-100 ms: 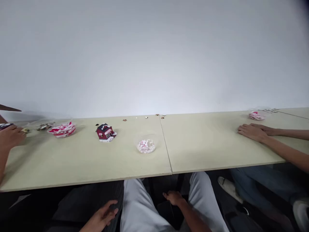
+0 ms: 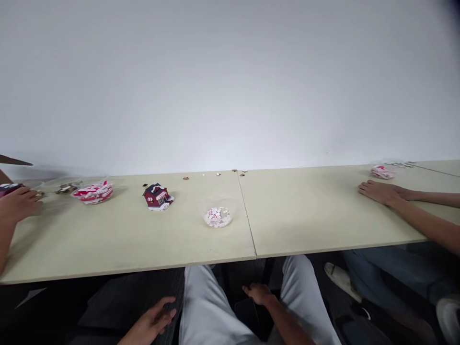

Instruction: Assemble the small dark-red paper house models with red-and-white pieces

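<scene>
Both hands are below the bench (image 2: 309, 211). The left hand (image 2: 153, 322) is beside the left thigh, its grip spread, with thumb and fingers apart and nothing visible in it. The right hand (image 2: 259, 293) is between the pale trousers (image 2: 212, 311), next to a dark object (image 2: 246, 310) too dim to identify; I cannot tell whether its grip is pinching that or merely resting by it.

The nearest things are the clear bowl (image 2: 224, 205), ahead of the lap and just left of the bench seam, with red-and-white pieces (image 2: 215, 218) in it, and the little house (image 2: 158, 197), upright further left. Neither hand touches them. A few small scraps (image 2: 186, 178) lie along the wall edge.

Since the last picture, the person's hands, the bowl and the house have not visibly moved. Only the neighbours shift: the hand at the left (image 2: 21, 205), on a dark red-and-white thing (image 2: 10, 188), sits slightly further right, and the hands at the right (image 2: 379, 192), one over the other, are drawn back a touch. Nothing in that alters the house or pieces, so I judge the person's own work is at a pause.
</scene>
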`<action>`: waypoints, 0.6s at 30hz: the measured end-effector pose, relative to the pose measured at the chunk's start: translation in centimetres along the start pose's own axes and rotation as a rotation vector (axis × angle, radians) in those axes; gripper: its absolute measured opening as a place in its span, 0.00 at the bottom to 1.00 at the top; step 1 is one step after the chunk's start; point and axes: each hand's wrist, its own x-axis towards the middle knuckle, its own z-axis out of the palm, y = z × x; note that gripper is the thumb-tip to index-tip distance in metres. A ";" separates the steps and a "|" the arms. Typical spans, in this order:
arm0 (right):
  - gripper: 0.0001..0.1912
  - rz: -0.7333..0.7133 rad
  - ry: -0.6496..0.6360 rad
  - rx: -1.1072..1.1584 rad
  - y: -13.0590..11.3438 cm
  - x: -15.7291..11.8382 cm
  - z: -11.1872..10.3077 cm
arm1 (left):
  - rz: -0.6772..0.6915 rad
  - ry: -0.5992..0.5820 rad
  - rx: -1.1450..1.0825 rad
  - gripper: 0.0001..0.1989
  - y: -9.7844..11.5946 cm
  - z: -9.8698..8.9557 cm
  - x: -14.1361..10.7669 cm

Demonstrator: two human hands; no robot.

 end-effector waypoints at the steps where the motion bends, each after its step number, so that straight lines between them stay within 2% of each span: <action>1: 0.17 0.016 -0.015 0.002 -0.3 -0.3 -0.5 | 0.015 0.018 0.000 0.42 0.6 -0.1 -0.2; 4: 0.19 0.056 -0.034 0.024 -1.2 -1.3 -2.6 | 0.149 0.145 0.004 0.32 4.3 -0.1 -1.4; 8: 0.19 -0.003 -0.057 0.062 -3.4 -3.0 -7.2 | 0.479 0.395 0.045 0.21 13.0 0.2 -2.4; 10: 0.16 -0.101 -0.121 0.090 -5.2 -4.3 -10.2 | 0.644 0.533 0.072 0.17 17.9 0.3 -1.8; 12: 0.14 -0.220 -0.211 0.124 -7.4 -6.3 -13.7 | 0.744 0.619 0.064 0.16 22.4 -0.1 -0.4; 13: 0.16 -0.303 -0.258 0.164 -8.4 -7.6 -15.8 | 0.775 0.643 0.056 0.16 24.4 -0.5 0.6; 14: 0.21 -0.460 -0.353 0.259 -9.3 -8.9 -18.0 | 0.779 0.659 0.059 0.16 26.1 -1.1 1.7; 15: 0.25 -0.573 -0.387 0.368 -10.0 -10.3 -20.4 | 0.766 0.658 0.082 0.17 27.6 -1.8 2.9; 16: 0.28 -0.629 -0.354 0.461 -10.5 -11.7 -22.9 | 0.752 0.642 0.120 0.17 28.8 -2.5 4.1; 17: 0.27 -0.661 -0.258 0.505 -10.9 -13.0 -25.3 | 0.736 0.617 0.172 0.17 29.8 -3.3 5.4; 18: 0.25 -0.674 -0.102 0.507 -11.1 -14.3 -27.7 | 0.719 0.588 0.228 0.18 30.5 -4.0 6.5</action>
